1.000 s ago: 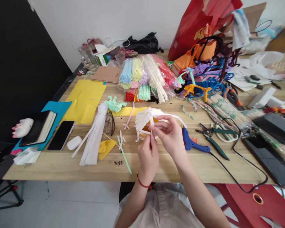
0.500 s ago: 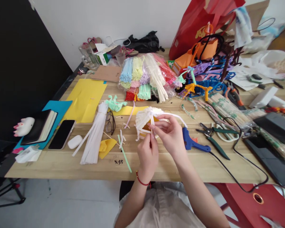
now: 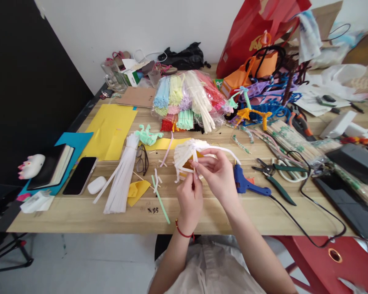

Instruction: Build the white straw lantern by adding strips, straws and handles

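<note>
Noted almost no movement since the earlier frame, just a slight drift of the whole view. Found near center of frame, at the tabletop (image 3: 260, 218), a white fuzzy piece (image 3: 182, 155) with yellow showing inside, and with a thin white strip (image 3: 195, 157) at its front pinched in the fingertip grip of both left hand (image 3: 190, 198), from below, and right hand (image 3: 217, 171), from the right. Logged also a blue glue gun (image 3: 242, 181) just right of the hands, green-handled cutters (image 3: 281, 190) beyond, and a bundle of white stems (image 3: 119, 188) left of center.
</note>
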`<state>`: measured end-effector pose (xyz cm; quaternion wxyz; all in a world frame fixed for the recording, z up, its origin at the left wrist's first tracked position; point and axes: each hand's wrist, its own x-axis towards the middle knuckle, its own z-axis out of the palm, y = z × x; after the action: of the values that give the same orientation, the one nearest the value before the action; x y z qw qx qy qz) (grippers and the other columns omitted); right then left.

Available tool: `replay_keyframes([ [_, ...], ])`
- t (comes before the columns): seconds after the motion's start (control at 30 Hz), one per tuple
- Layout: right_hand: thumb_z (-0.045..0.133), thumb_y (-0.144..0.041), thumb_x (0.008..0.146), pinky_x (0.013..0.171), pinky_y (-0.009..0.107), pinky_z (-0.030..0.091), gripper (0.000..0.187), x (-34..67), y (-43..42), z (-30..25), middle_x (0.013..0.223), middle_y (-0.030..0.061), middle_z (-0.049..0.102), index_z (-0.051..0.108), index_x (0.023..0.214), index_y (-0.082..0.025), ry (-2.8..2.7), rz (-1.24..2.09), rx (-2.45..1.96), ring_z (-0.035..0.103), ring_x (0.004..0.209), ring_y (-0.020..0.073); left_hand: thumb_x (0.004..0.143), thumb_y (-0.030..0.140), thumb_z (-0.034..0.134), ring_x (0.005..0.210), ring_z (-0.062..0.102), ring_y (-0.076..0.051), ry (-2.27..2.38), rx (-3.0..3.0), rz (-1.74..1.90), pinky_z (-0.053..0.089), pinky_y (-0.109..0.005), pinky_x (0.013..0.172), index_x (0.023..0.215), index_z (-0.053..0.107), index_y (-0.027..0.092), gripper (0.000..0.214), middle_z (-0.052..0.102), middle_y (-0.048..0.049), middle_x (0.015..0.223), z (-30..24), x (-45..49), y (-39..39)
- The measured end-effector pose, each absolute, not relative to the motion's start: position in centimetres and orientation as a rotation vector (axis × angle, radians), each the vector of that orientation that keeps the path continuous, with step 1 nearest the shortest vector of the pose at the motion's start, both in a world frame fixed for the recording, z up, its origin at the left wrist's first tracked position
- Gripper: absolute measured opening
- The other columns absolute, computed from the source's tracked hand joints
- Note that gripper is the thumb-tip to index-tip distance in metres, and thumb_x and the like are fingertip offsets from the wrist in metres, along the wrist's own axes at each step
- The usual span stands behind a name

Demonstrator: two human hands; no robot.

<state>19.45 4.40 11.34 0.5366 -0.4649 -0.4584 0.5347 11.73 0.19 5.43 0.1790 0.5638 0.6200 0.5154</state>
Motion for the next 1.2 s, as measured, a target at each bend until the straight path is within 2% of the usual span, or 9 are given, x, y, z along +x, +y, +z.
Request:
replay_keyframes([
  [0.1,0.071,-0.032,0.077,0.07,0.031,0.06,0.03,19.4,3.4,11.9,0.085,0.001,0.071,0.051,0.099,-0.025,-1.197,1.165,-1.129,0.072,0.082,0.0189,0.096,0.025,0.04,0.047,0.041,-0.009,1.744,1.602,1.473,0.03,-0.024,0.05,0.068,0.051,0.018,0.031,0.048,0.0031,0.053,5.4,11.7,0.2],
  [0.3,0.056,-0.036,0.089,0.084,0.041,0.057,0.023,26.2,2.0,11.2,0.11,0.0084,0.067,0.054,0.109,-0.024,-1.513,0.592,-1.412,0.067,0.097,0.0224,0.094,0.019,0.043,0.045,0.035,-0.008,1.721,1.694,1.555,0.028,-0.023,0.048,0.063,0.041,0.02,0.031,0.039,0.0059,0.05,5.8,10.7,-0.7],
  [0.37,0.056,-0.041,0.087,0.091,0.049,0.051,0.034,31.9,3.0,9.2,0.113,0.0132,0.065,0.055,0.113,-0.02,-1.68,0.332,-1.708,0.064,0.102,0.029,0.093,0.018,0.044,0.044,0.035,-0.008,1.72,1.762,1.549,0.028,-0.023,0.048,0.063,0.04,0.02,0.031,0.039,0.0061,0.05,6.0,10.1,-1.2],
  [0.47,0.065,-0.05,0.074,0.099,0.058,0.041,0.066,41.0,4.8,5.4,0.134,0.0256,0.05,0.052,0.125,-0.01,-2.021,0.111,-2.115,0.045,0.126,0.0443,0.092,0.016,0.045,0.042,0.034,-0.007,1.711,1.932,1.505,0.027,-0.023,0.046,0.062,0.04,0.02,0.03,0.036,0.0069,0.048,6.4,9.6,-1.9],
  [0.57,0.064,-0.053,0.071,0.096,0.06,0.041,0.078,46.9,5.8,2.8,0.139,0.0261,0.045,0.047,0.133,-0.009,-2.239,0.06,-2.293,0.039,0.129,0.0463,0.09,0.015,0.046,0.04,0.031,-0.007,1.66,2.078,1.444,0.025,-0.023,0.044,0.061,0.038,0.02,0.031,0.033,0.0075,0.048,6.6,9.9,-2.1],
  [0.67,0.061,-0.052,0.071,0.095,0.057,0.041,0.077,48.8,6.0,2.2,0.135,0.0242,0.049,0.046,0.135,-0.011,-2.418,-0.04,-2.192,0.042,0.127,0.0439,0.09,0.014,0.046,0.04,0.031,-0.007,1.59,2.131,1.392,0.024,-0.023,0.044,0.062,0.037,0.02,0.03,0.033,0.0074,0.048,6.6,10.9,-2.0],
  [0.87,0.056,-0.035,0.074,0.09,0.046,0.044,0.072,49.7,6.9,3.3,0.118,0.0293,0.054,0.042,0.132,0.005,-2.702,-0.164,-1.859,0.053,0.11,0.039,0.091,0.015,0.044,0.041,0.033,-0.007,1.478,2.119,1.304,0.026,-0.023,0.045,0.061,0.037,0.02,0.031,0.035,0.0067,0.049,6.5,13.2,-1.2],
  [1.03,0.057,-0.032,0.071,0.09,0.05,0.043,0.055,50.0,6.9,4.9,0.117,0.0252,0.054,0.053,0.118,-0.005,-2.61,-0.169,-1.837,0.051,0.108,0.0402,0.091,0.015,0.043,0.042,0.033,-0.007,1.396,2.13,1.317,0.026,-0.023,0.045,0.062,0.035,0.02,0.031,0.032,0.0072,0.05,6.7,14.2,-0.2],
  [1.2,0.055,-0.024,0.07,0.095,0.048,0.043,0.061,43.2,3.1,9.3,0.118,0.0195,0.053,0.039,0.127,-0.012,-2.477,0.194,-1.453,0.051,0.114,0.0359,0.09,0.014,0.045,0.043,0.032,-0.008,1.28,2.213,1.369,0.026,-0.024,0.047,0.061,0.032,0.021,0.033,0.033,0.0067,0.05,7.6,14.9,0.7],
])
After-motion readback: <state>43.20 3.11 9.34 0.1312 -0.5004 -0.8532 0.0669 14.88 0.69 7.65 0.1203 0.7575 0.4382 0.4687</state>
